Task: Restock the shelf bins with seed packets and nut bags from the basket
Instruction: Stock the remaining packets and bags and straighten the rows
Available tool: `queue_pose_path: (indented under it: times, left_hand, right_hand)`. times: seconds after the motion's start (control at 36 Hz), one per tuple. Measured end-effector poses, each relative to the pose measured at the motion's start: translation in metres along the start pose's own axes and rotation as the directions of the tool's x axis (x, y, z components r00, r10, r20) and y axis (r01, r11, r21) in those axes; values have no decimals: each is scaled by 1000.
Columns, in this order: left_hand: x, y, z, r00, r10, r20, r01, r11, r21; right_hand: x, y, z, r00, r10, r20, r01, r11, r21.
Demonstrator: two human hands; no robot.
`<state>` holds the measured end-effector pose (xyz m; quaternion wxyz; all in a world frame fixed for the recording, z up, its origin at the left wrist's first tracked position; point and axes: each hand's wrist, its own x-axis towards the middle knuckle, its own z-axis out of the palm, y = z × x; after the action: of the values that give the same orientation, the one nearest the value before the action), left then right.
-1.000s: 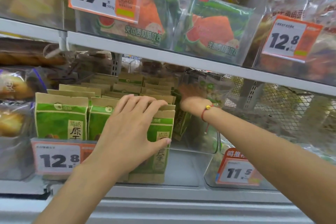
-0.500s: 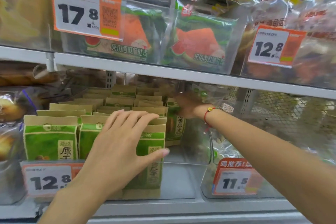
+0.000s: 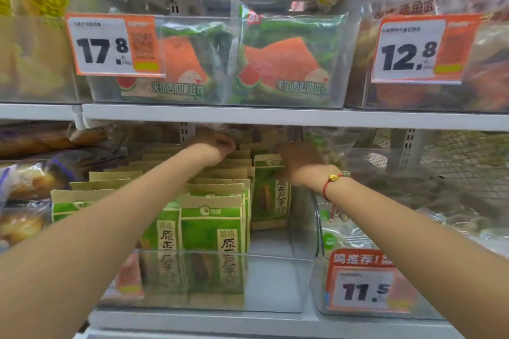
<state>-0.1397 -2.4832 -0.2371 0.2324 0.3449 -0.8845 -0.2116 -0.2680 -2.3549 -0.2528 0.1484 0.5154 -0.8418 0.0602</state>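
Green and kraft-paper seed packets (image 3: 213, 231) stand in rows inside a clear shelf bin (image 3: 275, 283) on the lower shelf. My left hand (image 3: 213, 147) reaches deep under the upper shelf, its fingers curled over the tops of the rear packets in the middle row. My right hand (image 3: 298, 164), with a red bracelet at the wrist, grips the top of a lone upright seed packet (image 3: 271, 195) in the right-hand row; its fingertips are hidden behind the packet. The front of that right row is bare bin floor. The basket is out of view.
A clear bin (image 3: 319, 294) with an 11.5 price tag (image 3: 360, 287) holds clear bags on the right. The white upper shelf edge (image 3: 275, 115) hangs low over both hands, carrying watermelon toast bags (image 3: 286, 63). Bread bags (image 3: 24, 181) lie at the left.
My left hand left the front packet and reached to the back of the bin. My right hand stayed on the right-row packet. The view moved closer.
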Motion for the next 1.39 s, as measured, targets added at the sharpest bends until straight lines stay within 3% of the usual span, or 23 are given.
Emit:
queue_pose_path:
  times: [0.14,0.31,0.42,0.56,0.72,0.83,0.89,0.97,1.11,1.28,1.39]
  left_hand:
    - [23,1,6,995,-6,95,-9,987,159]
    - [44,9,0,976,-72,204,74,997,-2]
    - [53,9,6,988,63,142,-67,998,22]
    - [45,-32,-17,965,213,151,-240,952,192]
    - [13,-36,-18,974,214,71,-222,965,136]
    - [-19,-24,-20,994,70,81,-81,986,149]
    - [-51,-19,-25,999,54,-6,-52,986,158]
    - [-104,-17,-28,963,220,-153,-185,959,217]
    - [-144,-27,-22,932,359,42,-358,901,244]
    - [-139,-35,-14,921,388,-2,-365,867,340]
    - [-140,-33,-10,923,383,-43,-346,872,345]
  right_hand:
    - [3,4,6,1000,4,-3,-4,1000,14]
    - [7,1,8,999,-14,45,14,1000,-8]
    - [10,0,7,996,-31,80,34,999,-38]
    - [17,1,7,997,-38,73,43,996,-74]
    - [42,-9,10,970,-94,225,98,995,-9]
    - [42,-8,6,961,-86,261,79,996,37]
    - [39,-6,4,959,-92,268,68,993,97]
    - [36,-7,1,948,-118,296,81,988,133]
    - [32,-13,-8,930,-131,343,108,990,86]
    - [29,-25,-6,928,-128,349,129,991,20]
    - [23,-16,-9,947,-67,314,64,998,18]
